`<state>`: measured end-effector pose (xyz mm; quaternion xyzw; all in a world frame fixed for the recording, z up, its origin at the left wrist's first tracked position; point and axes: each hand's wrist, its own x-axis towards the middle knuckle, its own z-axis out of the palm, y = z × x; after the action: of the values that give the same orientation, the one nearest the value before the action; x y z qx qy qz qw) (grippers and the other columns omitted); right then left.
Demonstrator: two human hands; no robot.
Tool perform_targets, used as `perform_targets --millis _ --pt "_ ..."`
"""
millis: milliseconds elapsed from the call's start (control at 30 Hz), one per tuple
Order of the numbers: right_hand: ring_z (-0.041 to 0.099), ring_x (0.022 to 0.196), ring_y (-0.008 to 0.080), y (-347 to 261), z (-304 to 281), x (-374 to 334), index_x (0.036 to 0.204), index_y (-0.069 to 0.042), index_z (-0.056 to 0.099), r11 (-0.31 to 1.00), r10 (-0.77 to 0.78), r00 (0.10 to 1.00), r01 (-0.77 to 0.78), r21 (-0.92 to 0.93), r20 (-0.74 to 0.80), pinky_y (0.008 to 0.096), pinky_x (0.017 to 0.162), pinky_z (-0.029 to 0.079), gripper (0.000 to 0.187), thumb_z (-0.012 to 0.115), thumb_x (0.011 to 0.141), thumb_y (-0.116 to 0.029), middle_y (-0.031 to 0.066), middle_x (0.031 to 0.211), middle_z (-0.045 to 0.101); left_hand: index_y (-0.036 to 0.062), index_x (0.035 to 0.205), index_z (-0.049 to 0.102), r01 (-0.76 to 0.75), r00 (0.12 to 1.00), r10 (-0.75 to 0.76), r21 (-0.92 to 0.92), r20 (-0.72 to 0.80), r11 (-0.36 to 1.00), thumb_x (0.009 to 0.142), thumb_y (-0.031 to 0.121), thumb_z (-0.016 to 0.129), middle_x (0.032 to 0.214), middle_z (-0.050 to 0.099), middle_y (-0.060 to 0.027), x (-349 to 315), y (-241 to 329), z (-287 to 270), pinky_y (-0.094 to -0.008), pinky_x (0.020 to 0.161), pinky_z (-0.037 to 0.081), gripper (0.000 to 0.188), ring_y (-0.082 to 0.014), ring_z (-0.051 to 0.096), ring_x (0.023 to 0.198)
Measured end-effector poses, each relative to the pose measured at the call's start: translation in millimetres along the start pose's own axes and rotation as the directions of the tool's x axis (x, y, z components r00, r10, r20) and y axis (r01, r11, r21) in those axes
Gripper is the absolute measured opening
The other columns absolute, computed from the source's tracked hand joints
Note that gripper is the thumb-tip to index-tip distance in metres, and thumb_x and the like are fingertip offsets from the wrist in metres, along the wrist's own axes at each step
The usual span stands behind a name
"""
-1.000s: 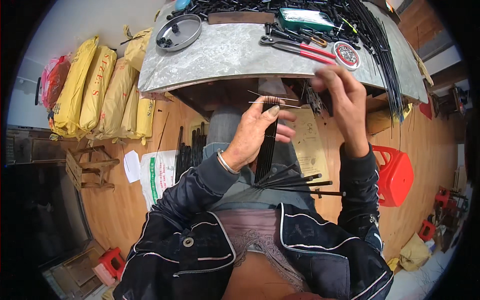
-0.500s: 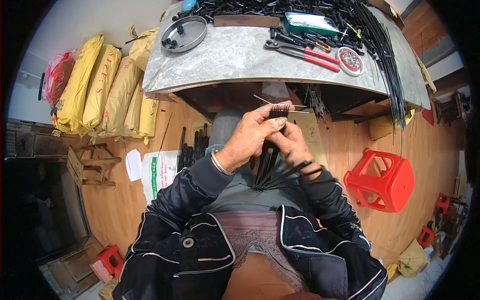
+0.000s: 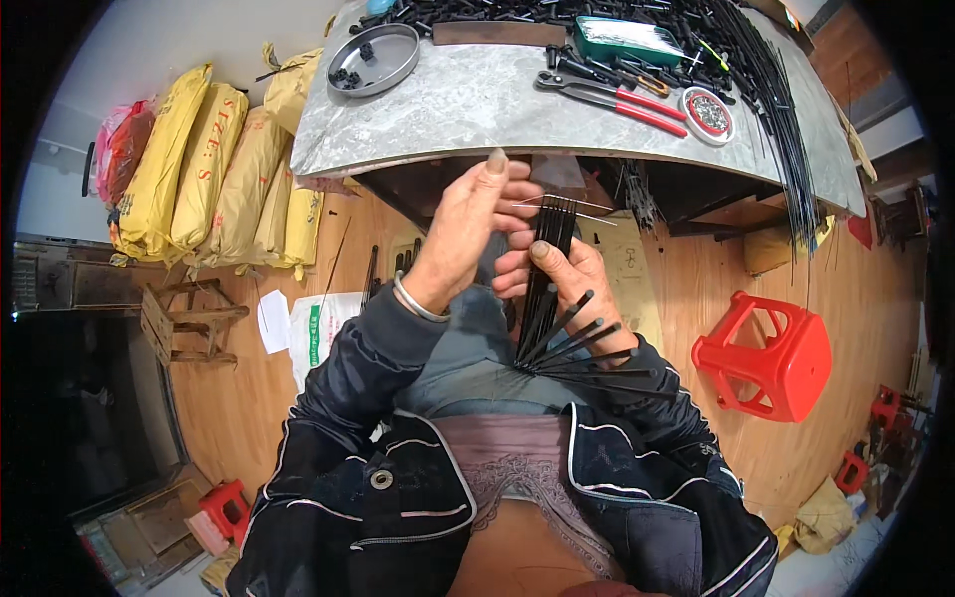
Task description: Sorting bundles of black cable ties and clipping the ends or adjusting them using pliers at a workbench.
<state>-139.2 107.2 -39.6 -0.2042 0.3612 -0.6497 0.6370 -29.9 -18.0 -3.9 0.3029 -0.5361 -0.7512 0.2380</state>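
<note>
A bundle of thin black ribs [image 3: 553, 227] stands upright over my lap, its strips side by side at the top. Thin silvery wire [image 3: 587, 212] crosses the strips near their upper ends. My right hand [image 3: 572, 269] grips the bundle, thumb across the front and fingertips showing on its left side. Lower down, several black rods [image 3: 587, 343] fan out to the right from a gathered point, over my right wrist. Just left of the bundle's top is my left hand [image 3: 468, 224], thumb raised and fingers apart, close to a wire end.
Ahead, a grey table [image 3: 448, 119] bears a round tray [image 3: 383, 75], red-handled pliers [image 3: 637, 107], a green box [image 3: 629, 42], a small round dish [image 3: 707, 115] and heaped black parts. A red stool [image 3: 776, 358] lies tipped at right. Yellow sacks [image 3: 204, 169] lean at left.
My left hand has let go of the bundle's top and moved left, its thumb lifting. The right hand keeps hold, and the lower rods have spread wider.
</note>
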Motion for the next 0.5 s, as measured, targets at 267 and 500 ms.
perform_targets --millis 267,500 --pt "0.068 0.082 0.0290 3 1 3 0.116 0.005 0.054 1.000 0.006 1.000 -0.006 -0.005 -0.006 0.0375 0.073 0.058 0.035 0.057 0.096 -0.023 0.0197 0.096 0.065 0.0023 0.092 0.067 0.050 0.999 -0.050 -0.009 0.007 0.999 0.091 0.026 0.065 0.071 0.059 0.0003 2 10 -14 -0.0188 0.056 0.042 0.024 -0.0070 0.051 0.059" --pt "0.068 0.082 0.0286 5 6 5 0.118 0.006 0.053 0.999 0.037 0.999 -0.037 -0.001 0.014 0.0377 0.073 0.058 0.037 0.058 0.095 -0.023 0.0206 0.096 0.065 0.0024 0.092 0.068 -0.111 0.992 0.122 0.195 -0.043 0.975 0.090 0.020 0.066 0.072 0.058 0.0027 1 25 1 -0.0179 0.054 0.038 0.018 -0.0042 0.048 0.060"
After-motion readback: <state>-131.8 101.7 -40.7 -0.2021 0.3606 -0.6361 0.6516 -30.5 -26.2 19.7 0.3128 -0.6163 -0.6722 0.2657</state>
